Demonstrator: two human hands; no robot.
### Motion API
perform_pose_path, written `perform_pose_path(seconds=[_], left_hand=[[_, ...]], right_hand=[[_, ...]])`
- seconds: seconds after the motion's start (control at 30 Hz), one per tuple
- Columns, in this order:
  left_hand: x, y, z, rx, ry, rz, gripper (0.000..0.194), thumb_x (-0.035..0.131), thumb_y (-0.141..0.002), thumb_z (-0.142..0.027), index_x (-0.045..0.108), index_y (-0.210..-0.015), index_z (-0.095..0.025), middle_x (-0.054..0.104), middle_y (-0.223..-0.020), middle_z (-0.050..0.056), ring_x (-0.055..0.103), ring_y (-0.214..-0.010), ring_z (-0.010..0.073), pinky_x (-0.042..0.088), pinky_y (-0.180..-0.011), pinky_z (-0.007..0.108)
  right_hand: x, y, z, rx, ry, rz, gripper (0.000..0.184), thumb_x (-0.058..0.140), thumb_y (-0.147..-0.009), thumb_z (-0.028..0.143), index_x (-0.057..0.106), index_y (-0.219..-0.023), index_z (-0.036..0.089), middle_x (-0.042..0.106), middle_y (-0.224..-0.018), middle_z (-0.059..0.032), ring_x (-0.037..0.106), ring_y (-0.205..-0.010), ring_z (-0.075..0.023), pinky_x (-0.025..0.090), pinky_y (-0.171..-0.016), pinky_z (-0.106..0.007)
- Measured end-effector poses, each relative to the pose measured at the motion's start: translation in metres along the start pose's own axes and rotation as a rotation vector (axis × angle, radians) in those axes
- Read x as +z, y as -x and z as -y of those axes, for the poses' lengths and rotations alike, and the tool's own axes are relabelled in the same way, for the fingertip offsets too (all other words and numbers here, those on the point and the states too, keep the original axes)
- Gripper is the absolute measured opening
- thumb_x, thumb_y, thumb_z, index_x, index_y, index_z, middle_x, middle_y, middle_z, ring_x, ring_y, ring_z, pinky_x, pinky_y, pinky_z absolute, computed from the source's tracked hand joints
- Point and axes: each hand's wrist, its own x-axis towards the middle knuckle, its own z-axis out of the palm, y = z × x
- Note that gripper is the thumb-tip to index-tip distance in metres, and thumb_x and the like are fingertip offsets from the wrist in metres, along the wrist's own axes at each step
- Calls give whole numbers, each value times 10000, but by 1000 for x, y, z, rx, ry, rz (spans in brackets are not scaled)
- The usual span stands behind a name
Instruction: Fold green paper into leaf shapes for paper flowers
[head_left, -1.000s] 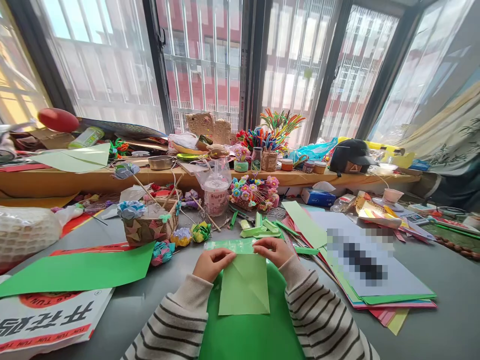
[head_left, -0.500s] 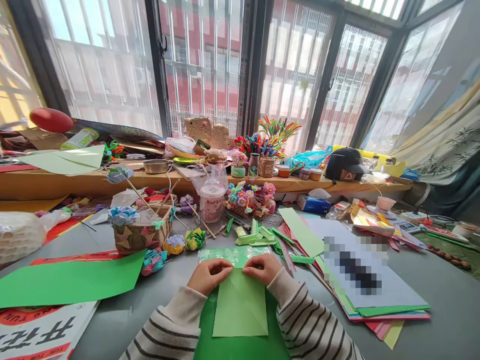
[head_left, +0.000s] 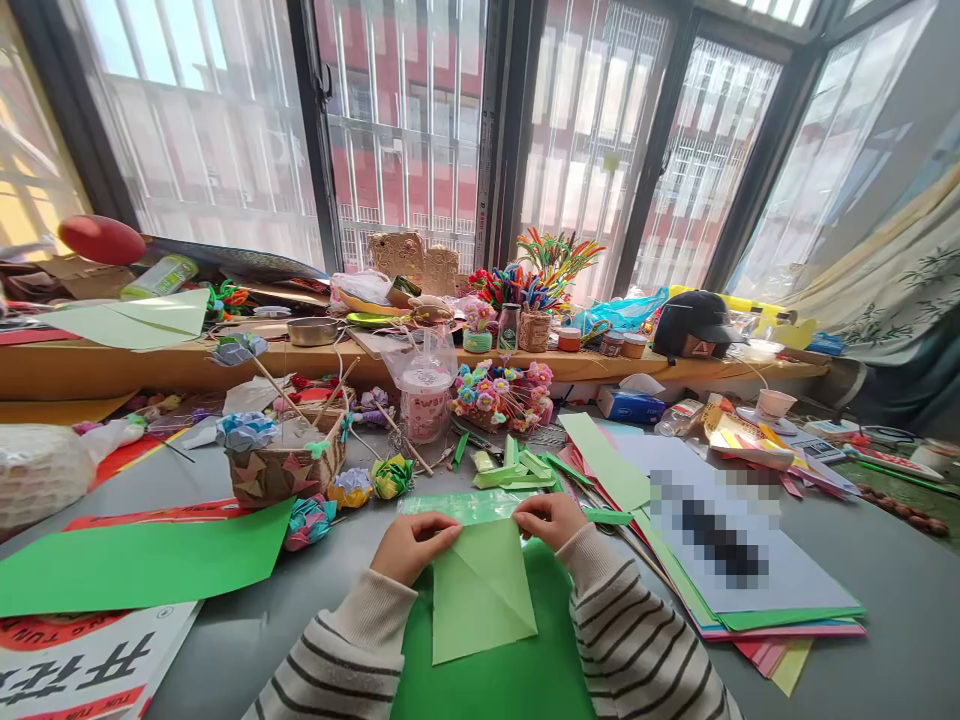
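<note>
A light green square of paper [head_left: 484, 595] with diagonal creases hangs between my two hands. My left hand [head_left: 412, 545] pinches its upper left corner between thumb and fingers. At the upper right corner, my right hand [head_left: 551, 522] pinches the edge in the same way. Beneath the square lies a larger dark green sheet [head_left: 555, 640], partly covered by it and by my sleeves. Just beyond my fingers is a clear plastic bag [head_left: 469, 507] with green showing through it.
Folded green paper strips [head_left: 514, 465] lie behind my hands. A paper stack [head_left: 780, 570] sits at right. On the left are a green sheet [head_left: 142, 560], a burlap-covered box [head_left: 281, 475] and paper flowers [head_left: 391, 477]. A lidded plastic cup [head_left: 425, 405] stands farther back.
The light green square has risen slightly and tilted, its lower edge now higher. My right hand has moved a little right and up, widening the gap between my hands.
</note>
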Motion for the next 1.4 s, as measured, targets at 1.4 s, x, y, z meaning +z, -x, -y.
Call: perform_pose_path(seconds=[1.4], left_hand=[[3,0,0,59,-41,-65,254,542,-554,-370,654,-608,-149,650,-651,53,559,-639,190,419,-583,250]], right_hand=[[-5,-3,-8,-14,-150,-154,316,512,-630,389,623,-706,103,623,-603,-75,556,-545,-146,456,-560,-282]])
